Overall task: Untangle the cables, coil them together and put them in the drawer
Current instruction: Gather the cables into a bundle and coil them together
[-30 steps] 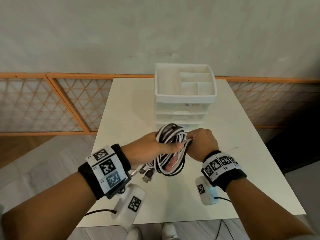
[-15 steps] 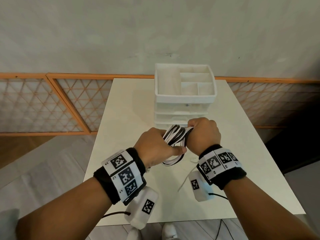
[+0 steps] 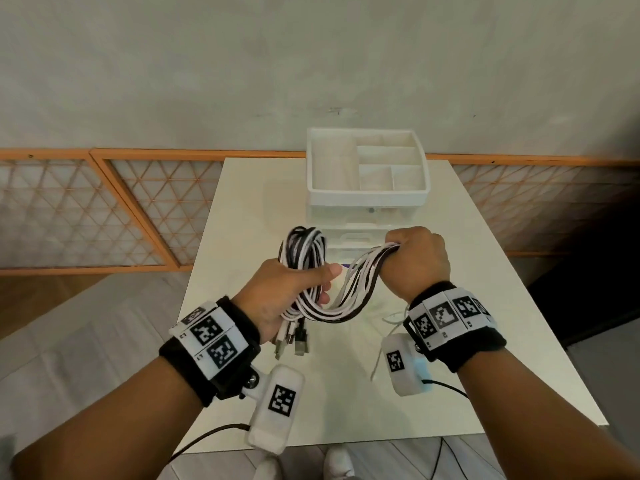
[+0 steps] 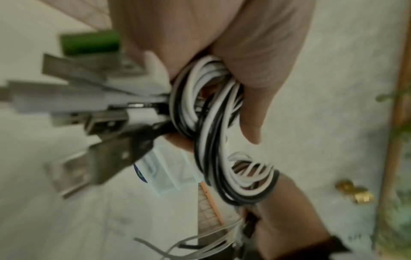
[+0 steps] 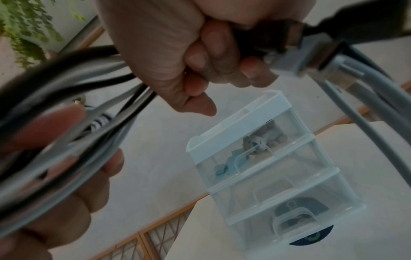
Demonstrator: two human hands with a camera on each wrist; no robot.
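A bundle of black and white cables (image 3: 332, 299) hangs above the white table (image 3: 221, 306) between my two hands. My left hand (image 3: 294, 289) grips the coiled part (image 4: 211, 123), with a loop (image 3: 304, 247) standing up behind it and USB plugs (image 3: 294, 344) dangling below. My right hand (image 3: 415, 261) grips the loose strands (image 5: 77, 105) in a fist, a little to the right and farther back. The clear three-drawer unit (image 3: 367, 209) stands just beyond the hands; all its drawers (image 5: 266, 184) look closed.
An open divided white tray (image 3: 318, 168) tops the drawer unit. A thin white cable end (image 3: 391, 320) trails on the table under my right wrist. An orange lattice railing (image 3: 104, 209) runs behind the table's left side, before a grey wall.
My hands have drawn apart: the right one pulled the strands out to the right, the left one dropped slightly, so the bundle now stretches between them.
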